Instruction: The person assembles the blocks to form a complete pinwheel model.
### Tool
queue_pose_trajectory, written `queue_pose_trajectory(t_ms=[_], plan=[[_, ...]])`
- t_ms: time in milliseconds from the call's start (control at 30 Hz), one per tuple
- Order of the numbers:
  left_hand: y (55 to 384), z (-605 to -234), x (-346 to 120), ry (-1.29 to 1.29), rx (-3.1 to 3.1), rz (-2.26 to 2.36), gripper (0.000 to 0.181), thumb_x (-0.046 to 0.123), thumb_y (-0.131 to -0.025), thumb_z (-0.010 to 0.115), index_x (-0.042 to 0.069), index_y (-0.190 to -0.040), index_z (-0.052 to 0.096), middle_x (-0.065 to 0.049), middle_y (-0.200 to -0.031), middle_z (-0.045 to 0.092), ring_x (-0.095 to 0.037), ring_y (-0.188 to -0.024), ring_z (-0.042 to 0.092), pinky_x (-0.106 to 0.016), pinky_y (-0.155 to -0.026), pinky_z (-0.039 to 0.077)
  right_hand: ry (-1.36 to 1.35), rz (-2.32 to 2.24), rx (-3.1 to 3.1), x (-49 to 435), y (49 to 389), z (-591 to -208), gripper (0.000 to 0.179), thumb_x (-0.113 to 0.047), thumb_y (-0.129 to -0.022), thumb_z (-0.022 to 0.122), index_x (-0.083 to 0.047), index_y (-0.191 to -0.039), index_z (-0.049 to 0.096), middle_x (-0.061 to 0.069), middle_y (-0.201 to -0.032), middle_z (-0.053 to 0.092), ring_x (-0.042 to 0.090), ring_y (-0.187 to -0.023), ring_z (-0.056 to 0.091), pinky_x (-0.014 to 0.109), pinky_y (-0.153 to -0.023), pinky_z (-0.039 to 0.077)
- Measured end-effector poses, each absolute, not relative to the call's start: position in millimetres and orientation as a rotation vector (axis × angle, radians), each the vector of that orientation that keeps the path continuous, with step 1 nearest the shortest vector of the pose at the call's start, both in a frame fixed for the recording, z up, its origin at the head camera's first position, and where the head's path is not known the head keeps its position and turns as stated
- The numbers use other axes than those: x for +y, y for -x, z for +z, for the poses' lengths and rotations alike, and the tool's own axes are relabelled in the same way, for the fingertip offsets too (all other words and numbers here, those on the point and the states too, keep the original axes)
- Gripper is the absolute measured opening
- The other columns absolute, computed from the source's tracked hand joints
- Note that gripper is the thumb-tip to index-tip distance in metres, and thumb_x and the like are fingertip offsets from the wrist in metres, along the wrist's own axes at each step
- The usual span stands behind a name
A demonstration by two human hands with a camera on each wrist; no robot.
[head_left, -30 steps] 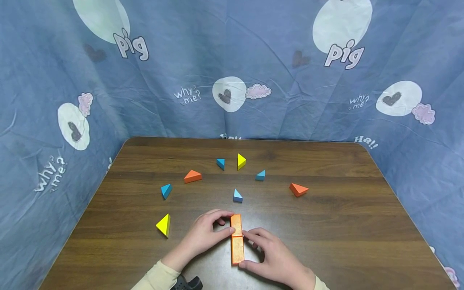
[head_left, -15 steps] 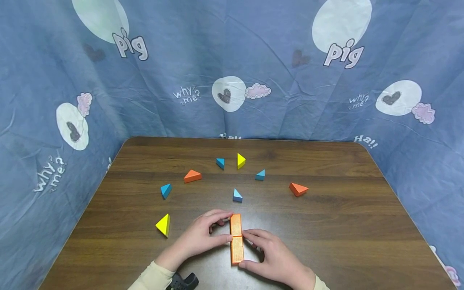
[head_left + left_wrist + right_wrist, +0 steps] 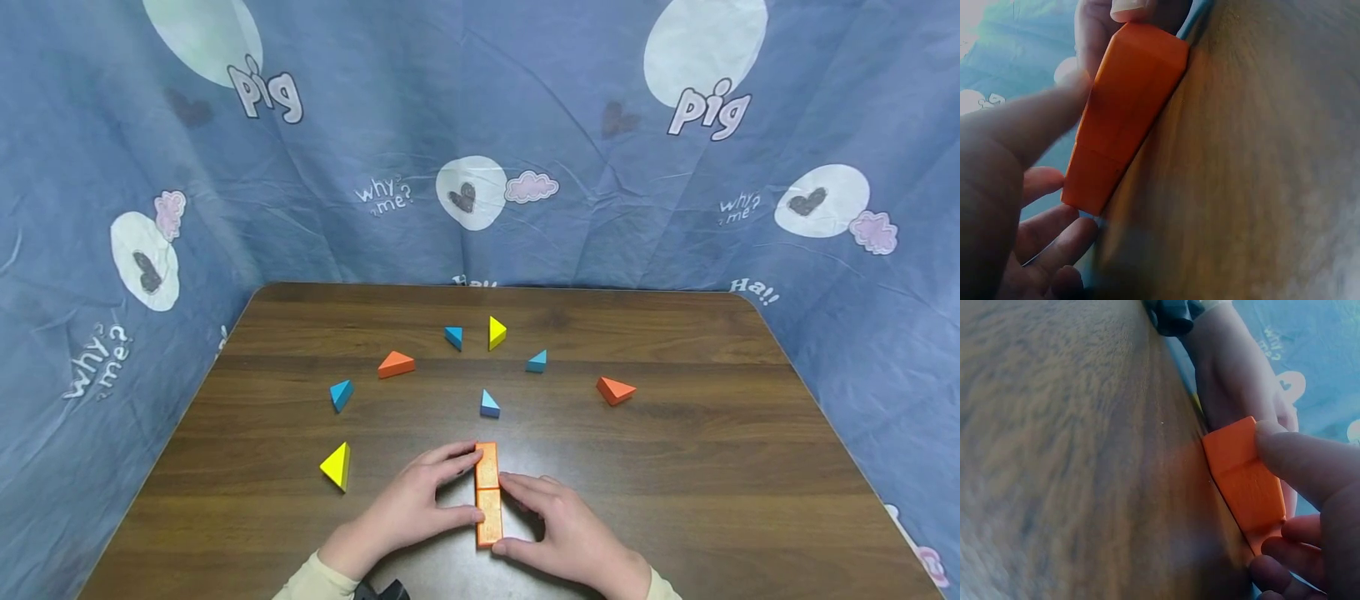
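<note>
Two orange rectangular blocks lie end to end in the head view, the far block (image 3: 487, 467) meeting the near block (image 3: 490, 504) at a thin seam. My left hand (image 3: 408, 504) holds their left side, fingertips at the far block's upper edge and thumb on the near block. From the right, my right hand (image 3: 566, 529) holds the near block, its thumb at the near corner and fingers beside the seam. In the left wrist view, left fingers (image 3: 1054, 231) touch the far end of the orange row. The right thumb (image 3: 1272, 434) presses the near end in the right wrist view.
Beyond the hands lie small triangular blocks: a light-blue one (image 3: 490, 405) closest, blue (image 3: 453, 337) and yellow (image 3: 497, 332) ones at the back, orange ones (image 3: 396, 364) (image 3: 616, 390) either side. A yellow triangle (image 3: 337, 467) sits left on the wooden table (image 3: 712, 475). A printed blue cloth hangs behind.
My left thumb has slid from the far orange block toward me onto the near one, and the left fingers have straightened along the far block. The right hand stays nearly where it was.
</note>
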State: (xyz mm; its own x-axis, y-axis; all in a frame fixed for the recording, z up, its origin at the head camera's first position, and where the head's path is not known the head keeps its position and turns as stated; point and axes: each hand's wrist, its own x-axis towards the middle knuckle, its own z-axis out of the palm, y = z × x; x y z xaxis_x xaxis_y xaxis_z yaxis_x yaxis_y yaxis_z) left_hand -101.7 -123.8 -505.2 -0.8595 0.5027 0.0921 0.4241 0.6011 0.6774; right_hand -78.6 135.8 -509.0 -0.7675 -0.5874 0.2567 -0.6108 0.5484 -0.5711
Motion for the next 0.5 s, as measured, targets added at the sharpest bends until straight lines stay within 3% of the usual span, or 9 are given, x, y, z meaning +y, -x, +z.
queue_pose_trajectory(t_ms=[167,500], plan=[[102.0,-504.2,-122.6,-0.797,2.722,1.088,0.073,0.064,-0.083,0.068,0.024,-0.143,0.056,0.008,-0.148,0.045,-0.021,-0.134,0.043,-0.05,-0.104,0.039,-1.043,1.029,-2.765,136.1,78.8,-507.9,0.07,-0.057,-0.084,0.072,-0.016,-0.138,0.059,-0.011,-0.138,0.056,0.009,-0.12,0.055,0.036,-0.095,0.048],[102.2,-502.6,-123.6,-0.818,2.724,1.071,0.073,0.063,-0.084,0.068,0.023,-0.143,0.056,0.009,-0.149,0.044,-0.02,-0.134,0.043,-0.049,-0.104,0.039,-1.103,1.011,-2.661,135.1,80.2,-509.8,0.07,-0.055,-0.083,0.074,-0.011,-0.136,0.061,-0.004,-0.135,0.06,0.01,-0.115,0.058,0.034,-0.091,0.05]])
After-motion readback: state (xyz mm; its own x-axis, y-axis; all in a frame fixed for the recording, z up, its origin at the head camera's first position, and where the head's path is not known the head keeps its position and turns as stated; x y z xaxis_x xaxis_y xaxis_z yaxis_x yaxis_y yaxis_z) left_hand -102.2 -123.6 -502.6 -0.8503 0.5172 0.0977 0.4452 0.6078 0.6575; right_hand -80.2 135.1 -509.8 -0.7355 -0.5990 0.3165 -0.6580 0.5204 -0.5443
